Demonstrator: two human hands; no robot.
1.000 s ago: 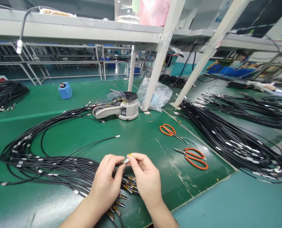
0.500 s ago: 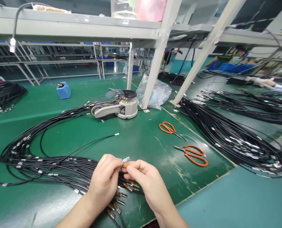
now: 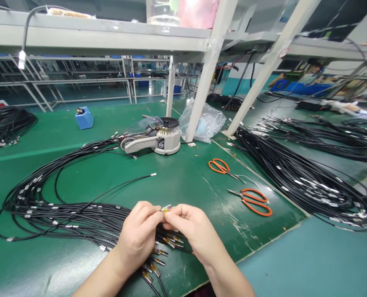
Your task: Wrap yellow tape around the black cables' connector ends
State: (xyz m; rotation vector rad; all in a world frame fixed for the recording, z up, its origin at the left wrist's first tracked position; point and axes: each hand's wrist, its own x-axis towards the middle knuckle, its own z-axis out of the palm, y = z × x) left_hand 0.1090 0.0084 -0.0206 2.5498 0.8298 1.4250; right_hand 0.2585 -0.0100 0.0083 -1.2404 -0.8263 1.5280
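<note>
My left hand [image 3: 140,233] is closed in a pinch on a black cable's end, whose silvery metal connector [image 3: 168,206] sticks out past the fingertips. Opposite it, my right hand [image 3: 192,229] pinches a small piece of amber tape [image 3: 165,210] against the connector. The fingertips of both hands nearly meet there and partly hide the cable end. Below them lies a bundle of black cables [image 3: 87,222] with white labels. Several metal cable ends [image 3: 173,241] wrapped in amber tape poke out under my hands.
Two orange-handled scissors [image 3: 254,201] lie to the right. A round tape dispenser [image 3: 167,140] stands behind, beside a clear plastic bag [image 3: 206,121] and shelf posts. A blue block-shaped holder [image 3: 84,118] is at back left. More black cables [image 3: 307,181] lie at right.
My right hand has brought the amber tape up onto the connector, and the fingertips have come closer together. The whole view has shifted slightly.
</note>
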